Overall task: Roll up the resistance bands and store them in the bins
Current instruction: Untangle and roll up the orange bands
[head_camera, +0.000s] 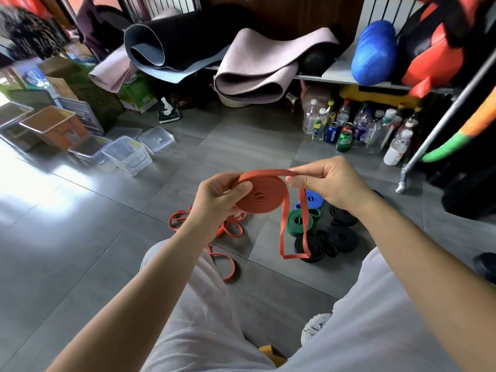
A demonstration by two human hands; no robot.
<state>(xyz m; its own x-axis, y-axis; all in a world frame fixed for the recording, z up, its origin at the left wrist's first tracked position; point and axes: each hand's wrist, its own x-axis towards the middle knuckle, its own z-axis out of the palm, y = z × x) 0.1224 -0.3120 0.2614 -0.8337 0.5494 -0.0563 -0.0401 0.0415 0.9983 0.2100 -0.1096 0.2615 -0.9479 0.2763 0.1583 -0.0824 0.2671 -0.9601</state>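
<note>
Left hand (218, 201) clamps the coiled orange rubber band (261, 196), likely to stop it unwinding; right hand (331, 182) pinches its loose tail (268, 173) taut for wrapping.

Ahead of me a low shelf (338, 68) carries a loosely rolled black mat (171, 41), a folded pink mat (255, 73) and a blue ball (374, 53). Under it, on the grey tile floor (80, 237), stand plastic bottles (375, 130) with a Pepsi can (332, 132) and a green can (344, 140) in front. A tissue box (167, 111) sits near cardboard boxes (80, 84) at left. A slanted metal pole (442, 114) crosses the right side, and my white shoe (314, 327) shows below
</note>
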